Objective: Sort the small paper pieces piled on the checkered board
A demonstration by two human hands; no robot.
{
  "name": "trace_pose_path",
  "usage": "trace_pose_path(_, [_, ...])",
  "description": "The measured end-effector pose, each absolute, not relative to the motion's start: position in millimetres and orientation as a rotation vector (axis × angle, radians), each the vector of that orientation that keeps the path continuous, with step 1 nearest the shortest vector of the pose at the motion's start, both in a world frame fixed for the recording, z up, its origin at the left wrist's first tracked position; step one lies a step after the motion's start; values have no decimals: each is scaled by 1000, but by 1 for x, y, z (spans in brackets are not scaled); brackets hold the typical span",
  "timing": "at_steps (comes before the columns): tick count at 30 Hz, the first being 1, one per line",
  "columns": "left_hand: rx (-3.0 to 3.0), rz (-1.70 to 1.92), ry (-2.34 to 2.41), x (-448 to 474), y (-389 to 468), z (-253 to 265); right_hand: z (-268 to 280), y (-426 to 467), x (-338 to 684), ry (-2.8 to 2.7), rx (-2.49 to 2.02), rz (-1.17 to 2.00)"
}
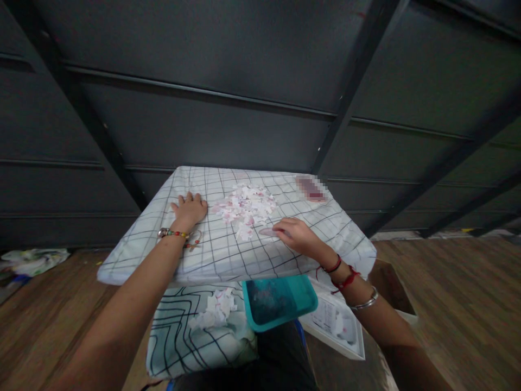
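My left hand [189, 212] lies flat on a white checked cloth [211, 255] that covers the table, fingers spread, nothing held. Right of it is a loose heap of torn white paper scraps [248, 209], some with pinkish marks. At the heap's near right side my right hand [297, 234] is closed, pinching a thin pale pinkish strip [267, 232] whose tip points left toward the scraps. What exactly the strip is I cannot tell. Its other end is hidden in the fingers.
Below the table edge sit a teal plastic tray [280, 321] and a white box [352, 347] with papers. More scraps [220, 307] lie on a patterned cloth [175, 347]. A blurred-out flat object [311, 188] is at the table's far right. Behind stands a dark panelled wall [211, 125].
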State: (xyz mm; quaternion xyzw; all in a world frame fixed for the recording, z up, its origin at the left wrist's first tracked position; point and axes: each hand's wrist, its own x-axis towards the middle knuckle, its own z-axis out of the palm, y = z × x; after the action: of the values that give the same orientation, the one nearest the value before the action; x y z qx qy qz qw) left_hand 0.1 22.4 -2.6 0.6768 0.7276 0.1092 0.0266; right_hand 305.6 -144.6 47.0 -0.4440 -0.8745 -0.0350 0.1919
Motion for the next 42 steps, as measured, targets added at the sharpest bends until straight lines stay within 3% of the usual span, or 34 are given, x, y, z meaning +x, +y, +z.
trace_pose_path(18, [2076,325,2227,3,17,4,53,-193,299,-2574,-1263,16])
trace_pose_path(30, [2094,333,2245,2,17,2,42,-223,302,-2560,-1135,-201])
trace_pose_path(42, [2108,324,2225,0,20,-1,74,-146,304,-2377,-1244,-56])
